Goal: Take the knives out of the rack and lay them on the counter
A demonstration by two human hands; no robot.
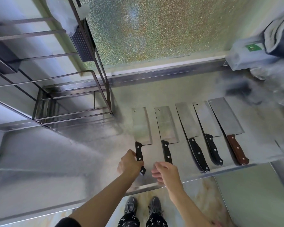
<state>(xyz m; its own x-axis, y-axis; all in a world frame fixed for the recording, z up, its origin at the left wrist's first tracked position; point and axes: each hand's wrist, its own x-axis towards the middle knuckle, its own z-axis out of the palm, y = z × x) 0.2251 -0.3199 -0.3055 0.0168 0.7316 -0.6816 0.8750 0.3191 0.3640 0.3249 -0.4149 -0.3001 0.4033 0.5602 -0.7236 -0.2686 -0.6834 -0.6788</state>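
Note:
Several cleavers lie side by side on the steel counter (261, 149), blades pointing away from me. My left hand (129, 163) grips the black handle of the leftmost cleaver (141, 126), whose blade rests flat on the counter. My right hand (166, 172) hovers with curled fingers just below the handle end of the second cleaver (166, 126), holding nothing. Further right lie two black-handled knives (189, 123) (206, 118) and a brown-handled cleaver (225, 118). The wire rack (69, 102) stands at the left with no knives showing in it.
A frosted window (154, 30) rises behind the counter. A grey box with a green label (251, 54) and folded cloth (279, 35) sit at the back right. A sink basin (39, 161) lies left of the knives. My shoes (143, 207) stand on the floor below the counter edge.

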